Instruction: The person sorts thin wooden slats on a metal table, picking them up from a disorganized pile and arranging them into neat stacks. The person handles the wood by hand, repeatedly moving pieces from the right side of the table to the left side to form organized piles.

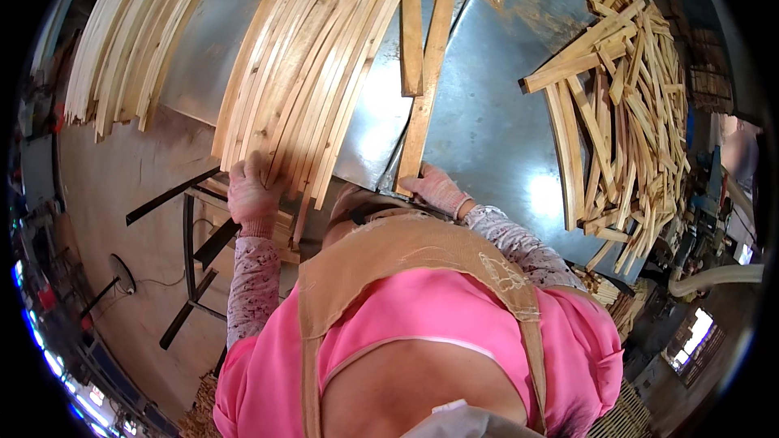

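Head view: the slat [419, 134] lies on the table [495, 130], long axis pointing away, its near end at the curled right hand [438, 189], while the half-curled left hand [253, 193] touches the stack [304, 73], both grips unclear.

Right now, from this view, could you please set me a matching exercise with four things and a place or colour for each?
1. Left hand
2. Right hand
3. Jumbled wood pile
4. Apron

A. Tan
B. At the near end of a single strip
C. On the right of the metal table
D. At the near end of a neat row of strips

Pairs: 1-D, 2-B, 3-C, 4-A
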### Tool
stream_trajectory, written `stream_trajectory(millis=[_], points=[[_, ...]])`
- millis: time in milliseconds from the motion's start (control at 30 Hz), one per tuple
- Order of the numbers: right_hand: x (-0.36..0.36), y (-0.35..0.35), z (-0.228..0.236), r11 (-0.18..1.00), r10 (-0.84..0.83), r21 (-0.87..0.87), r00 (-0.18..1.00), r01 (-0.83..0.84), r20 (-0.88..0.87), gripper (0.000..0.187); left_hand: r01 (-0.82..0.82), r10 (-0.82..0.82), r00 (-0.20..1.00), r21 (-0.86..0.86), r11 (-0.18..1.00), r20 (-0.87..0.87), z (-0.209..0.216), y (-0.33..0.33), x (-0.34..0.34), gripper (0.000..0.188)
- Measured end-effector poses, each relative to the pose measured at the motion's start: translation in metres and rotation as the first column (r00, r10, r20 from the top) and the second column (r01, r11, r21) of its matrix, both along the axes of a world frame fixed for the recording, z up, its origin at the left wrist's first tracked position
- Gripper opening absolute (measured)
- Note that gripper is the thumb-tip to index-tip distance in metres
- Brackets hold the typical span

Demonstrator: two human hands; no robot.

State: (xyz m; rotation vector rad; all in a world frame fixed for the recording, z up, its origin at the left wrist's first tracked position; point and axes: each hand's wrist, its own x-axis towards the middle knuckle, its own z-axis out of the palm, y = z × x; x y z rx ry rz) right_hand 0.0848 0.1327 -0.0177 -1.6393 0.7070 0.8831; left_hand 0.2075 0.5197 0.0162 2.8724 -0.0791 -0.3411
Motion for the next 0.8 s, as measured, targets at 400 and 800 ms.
stream_trajectory(millis=[400, 800], points=[[-0.040, -0.046, 0.010, 0.802, 0.115, -0.596, 0.989, -0.039, 0.090, 0.055, 0.183, -0.171, 0.942, -0.016, 0.983, 0.289, -0.015, 0.001, 0.000, 0.056], [0.163, -0.036, 0.027, 0.634, 0.328, -0.771, 0.886, 0.050, 0.328, 0.068, -0.070, -0.007, 0.977, -0.348, 0.935, -0.214, 0.013, 0.026, 0.025, 0.064]])
